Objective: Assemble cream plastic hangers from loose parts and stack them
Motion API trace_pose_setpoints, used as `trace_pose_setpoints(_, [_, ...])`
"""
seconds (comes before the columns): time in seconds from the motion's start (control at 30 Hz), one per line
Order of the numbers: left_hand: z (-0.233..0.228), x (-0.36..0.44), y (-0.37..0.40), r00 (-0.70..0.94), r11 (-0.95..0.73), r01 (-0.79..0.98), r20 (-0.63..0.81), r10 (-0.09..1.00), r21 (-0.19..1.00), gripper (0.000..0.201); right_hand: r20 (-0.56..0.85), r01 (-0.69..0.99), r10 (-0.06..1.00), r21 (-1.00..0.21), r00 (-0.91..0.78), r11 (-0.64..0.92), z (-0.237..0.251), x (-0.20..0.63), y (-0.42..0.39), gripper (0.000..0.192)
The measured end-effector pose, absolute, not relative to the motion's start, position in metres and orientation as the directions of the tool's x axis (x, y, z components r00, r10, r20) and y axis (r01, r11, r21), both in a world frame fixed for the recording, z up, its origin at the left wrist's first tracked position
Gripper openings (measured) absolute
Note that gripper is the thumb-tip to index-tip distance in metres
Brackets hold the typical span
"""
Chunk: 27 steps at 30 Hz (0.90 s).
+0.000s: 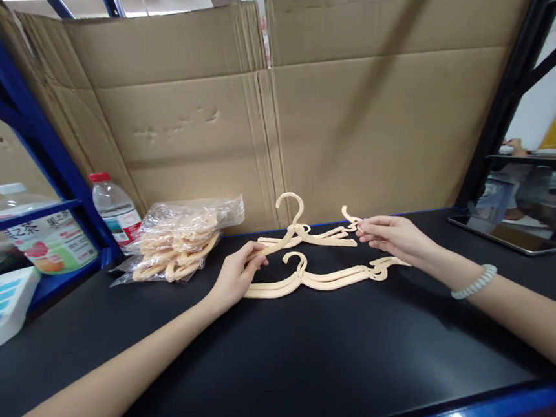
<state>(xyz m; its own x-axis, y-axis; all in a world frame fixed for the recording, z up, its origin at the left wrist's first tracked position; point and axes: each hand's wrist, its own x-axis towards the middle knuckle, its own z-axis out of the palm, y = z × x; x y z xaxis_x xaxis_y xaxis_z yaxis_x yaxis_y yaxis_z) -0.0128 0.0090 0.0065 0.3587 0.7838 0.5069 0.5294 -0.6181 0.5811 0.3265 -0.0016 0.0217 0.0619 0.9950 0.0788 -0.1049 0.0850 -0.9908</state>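
Between the thumb and fingers of my left hand (239, 273) is the left arm of a cream plastic hanger (290, 234), its hook pointing up. Cream parts behind it, partly covered, look like another hanger. My right hand (395, 237) pinches a small cream hook piece (349, 215) close to the hanger's right end; its lower part is hidden by the fingers. Nearer to me, a second cream hanger (335, 280) lies on the black table (291, 363), with a small curved hook piece (383, 265) at its right end.
Left of my hands lies a clear plastic bag (178, 243) of cream hanger parts. Beside it stands a red-capped bottle (115, 210). A phone-like dark slab (504, 235) rests at the right. Cardboard (178, 126) walls off the back, and a blue frame post (43, 138) rises at the left.
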Motion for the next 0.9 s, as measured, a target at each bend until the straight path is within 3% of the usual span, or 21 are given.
trace_pose_setpoints(0.13, [0.0057,-0.0130,0.0096,0.357,-0.612,0.525,0.500,0.789,0.591,0.020,-0.005,-0.196,1.000,-0.981,-0.019,-0.009,0.0204,0.3259,-0.0012,0.032])
trace_pose_setpoints(0.27, [0.0070,-0.0123,0.0079,0.354,-0.614,0.529,0.505,0.787,0.586,0.019,-0.060,-0.132,0.987,-0.988,-0.150,-0.080,0.0206,0.3238,-0.0032,0.026])
trace_pose_setpoints(0.63, [0.0070,-0.0121,0.0074,0.361,-0.622,0.526,0.511,0.780,0.579,0.017,-0.031,-0.110,0.982,-0.992,-0.184,-0.052,0.0202,0.3267,-0.0022,0.027])
trace_pose_setpoints(0.9, [0.0065,-0.0132,0.0084,0.366,-0.630,0.529,0.517,0.774,0.569,0.016,-0.076,-0.164,0.973,-0.980,-0.220,-0.114,0.0170,0.3279,-0.0011,0.022])
